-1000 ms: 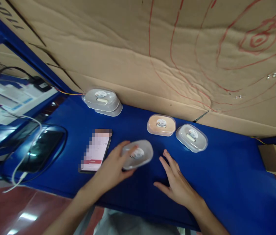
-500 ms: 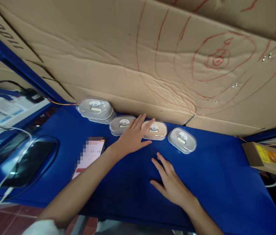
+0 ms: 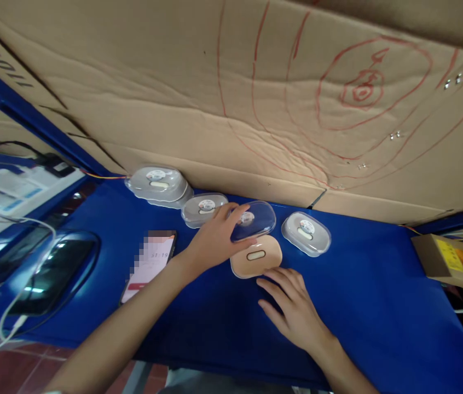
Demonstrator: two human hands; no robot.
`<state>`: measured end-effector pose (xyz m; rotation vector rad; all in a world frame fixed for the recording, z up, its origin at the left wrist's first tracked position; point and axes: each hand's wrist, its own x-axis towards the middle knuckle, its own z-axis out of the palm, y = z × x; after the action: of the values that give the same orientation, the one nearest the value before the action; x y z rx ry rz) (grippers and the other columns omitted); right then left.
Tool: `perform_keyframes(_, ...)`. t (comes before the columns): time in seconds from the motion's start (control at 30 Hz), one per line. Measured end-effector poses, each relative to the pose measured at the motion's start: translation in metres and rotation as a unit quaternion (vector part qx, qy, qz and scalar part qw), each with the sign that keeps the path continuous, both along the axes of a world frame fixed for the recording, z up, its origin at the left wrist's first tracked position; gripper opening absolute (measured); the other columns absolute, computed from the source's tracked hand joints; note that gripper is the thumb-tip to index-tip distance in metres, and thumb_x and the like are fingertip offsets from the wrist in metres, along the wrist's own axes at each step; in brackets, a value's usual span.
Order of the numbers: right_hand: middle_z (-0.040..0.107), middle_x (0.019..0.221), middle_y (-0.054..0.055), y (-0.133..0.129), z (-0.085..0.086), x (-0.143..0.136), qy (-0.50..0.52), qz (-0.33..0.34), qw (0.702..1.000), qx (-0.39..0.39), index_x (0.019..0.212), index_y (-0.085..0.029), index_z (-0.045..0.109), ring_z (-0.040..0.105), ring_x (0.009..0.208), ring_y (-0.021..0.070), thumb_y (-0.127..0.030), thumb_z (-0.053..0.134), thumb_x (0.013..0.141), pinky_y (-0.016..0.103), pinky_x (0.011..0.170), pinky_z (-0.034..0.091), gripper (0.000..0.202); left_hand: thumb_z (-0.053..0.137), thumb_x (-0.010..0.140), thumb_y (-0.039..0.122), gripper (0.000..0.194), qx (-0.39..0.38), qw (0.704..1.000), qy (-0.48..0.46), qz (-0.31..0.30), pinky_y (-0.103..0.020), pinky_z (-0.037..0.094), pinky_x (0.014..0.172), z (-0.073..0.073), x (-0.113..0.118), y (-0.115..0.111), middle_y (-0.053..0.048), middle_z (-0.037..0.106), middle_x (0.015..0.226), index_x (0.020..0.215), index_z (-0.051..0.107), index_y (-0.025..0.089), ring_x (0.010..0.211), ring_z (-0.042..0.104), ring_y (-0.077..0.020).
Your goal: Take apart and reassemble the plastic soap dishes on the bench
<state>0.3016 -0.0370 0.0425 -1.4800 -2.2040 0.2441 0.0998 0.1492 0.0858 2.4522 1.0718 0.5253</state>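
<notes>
My left hand (image 3: pixel 219 232) is closed on a clear plastic lid (image 3: pixel 261 220) with a round label, gripping it between thumb and fingers. Just in front of that lid, apart from it, lies an uncovered beige oval box (image 3: pixel 256 262) with a pale pill-shaped slot in its top. At the box's near right edge is my right hand (image 3: pixel 291 303), fingers stretched and apart; the fingertips reach the edge, and I cannot tell whether they press on it. A grey lidded box (image 3: pixel 306 234) sits to the right, another grey lidded box (image 3: pixel 198 210) to the left.
Grey lidded boxes (image 3: pixel 160 186) are stacked at the back left. A phone (image 3: pixel 149 268) lies left of my forearm, a dark tablet (image 3: pixel 46 273) with cables farther left. Cardboard (image 3: pixel 166 82) walls the back of the blue table (image 3: pixel 363 306). A cardboard box (image 3: pixel 453 262) stands at the right.
The clear lid has come off the beige box into my left hand's grip. The beige box now lies nearer to me, uncovered. My right hand has its fingertips at that box's edge.
</notes>
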Motion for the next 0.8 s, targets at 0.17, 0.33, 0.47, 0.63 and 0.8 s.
perform_keyframes(0.17,0.070,0.135,0.012,0.001,-0.003,-0.005,-0.019,0.002,1.000,0.005,0.130,-0.022,0.067,0.063,0.128,0.0293,-0.027,0.057,0.107,0.051,0.108,0.051,0.026,0.075,0.090,0.044,0.071,-0.005,0.998,0.052,-0.025,-0.056,0.044,0.116,-0.022,0.036,0.037,-0.018,0.056,0.150,0.153,0.049,0.022,0.141,0.053,-0.0383)
perform_keyframes(0.33,0.067,0.140,0.013,0.001,-0.001,-0.006,-0.019,0.006,1.000,-0.001,0.132,-0.022,0.067,0.061,0.131,0.0304,-0.027,0.057,0.107,0.052,0.109,0.051,0.027,0.058,0.102,0.049,0.066,0.011,0.997,0.060,-0.052,-0.063,0.035,0.120,-0.028,0.033,0.023,-0.026,0.039,0.166,0.157,0.041,0.016,0.155,0.037,-0.0435)
perform_keyframes(0.47,0.066,0.141,0.013,-0.001,0.004,-0.004,-0.017,0.002,1.000,0.004,0.133,-0.022,0.066,0.061,0.131,0.0306,-0.026,0.055,0.107,0.053,0.110,0.050,0.028,0.071,0.093,0.058,0.077,0.018,0.990,0.063,-0.125,-0.054,0.041,0.120,-0.020,0.008,-0.024,-0.017,0.050,0.161,0.157,0.042,0.025,0.149,0.047,-0.0367)
perform_keyframes(0.63,0.069,0.136,0.011,0.000,0.005,0.002,0.000,-0.020,1.000,0.006,0.131,-0.022,0.064,0.063,0.129,0.0272,-0.021,0.051,0.109,0.050,0.109,0.048,0.026,0.082,0.085,0.034,0.077,-0.022,0.992,0.065,-0.106,-0.059,0.046,0.115,-0.025,-0.002,-0.054,-0.016,0.051,0.159,0.153,0.047,0.027,0.143,0.052,-0.0385)
perform_keyframes(0.8,0.055,0.156,0.014,0.001,0.003,0.000,-0.028,-0.001,0.999,0.015,0.152,-0.021,0.049,0.055,0.139,0.0298,-0.023,0.053,0.107,0.051,0.114,0.044,0.045,0.078,0.086,0.041,0.065,-0.190,0.979,-0.066,-0.029,-0.054,0.051,0.112,-0.026,-0.007,-0.045,-0.010,0.065,0.144,0.145,0.054,0.029,0.134,0.062,-0.0345)
